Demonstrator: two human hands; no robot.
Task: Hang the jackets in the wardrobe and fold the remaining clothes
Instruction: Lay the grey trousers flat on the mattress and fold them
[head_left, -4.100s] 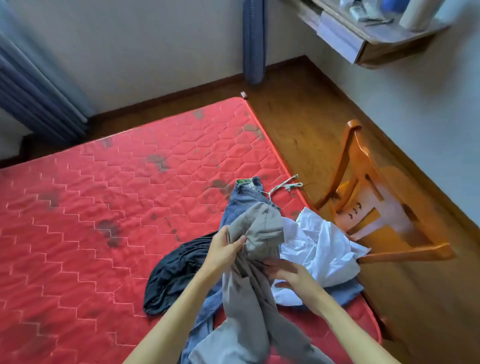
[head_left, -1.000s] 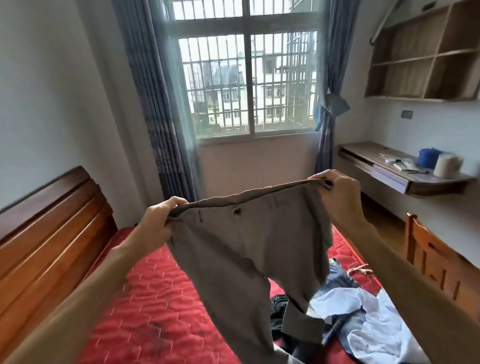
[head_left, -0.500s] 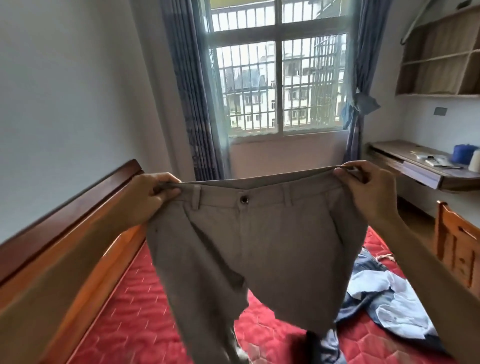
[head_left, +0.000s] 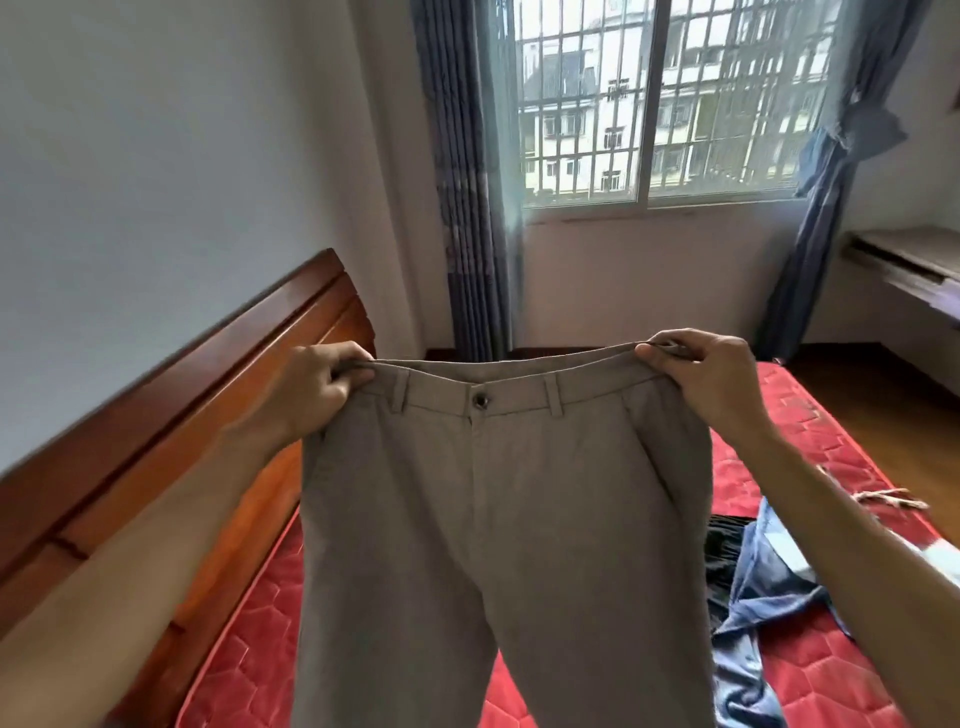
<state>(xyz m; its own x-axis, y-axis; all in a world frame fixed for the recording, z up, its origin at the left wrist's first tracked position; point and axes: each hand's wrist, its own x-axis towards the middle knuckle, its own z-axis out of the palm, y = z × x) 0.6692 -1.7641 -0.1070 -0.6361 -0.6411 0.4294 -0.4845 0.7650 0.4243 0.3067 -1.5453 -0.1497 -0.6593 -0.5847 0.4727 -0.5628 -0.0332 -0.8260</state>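
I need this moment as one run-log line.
left hand: grips grey trousers at waist | right hand: same, other side | garment: hangs spread above red mattress | fold: not begun

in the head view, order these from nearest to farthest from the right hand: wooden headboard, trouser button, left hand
Measured from the right hand:
1. the trouser button, mid-waistband of the grey trousers it grips.
2. the left hand, gripping the waistband's opposite end.
3. the wooden headboard, far left, beyond the left hand.
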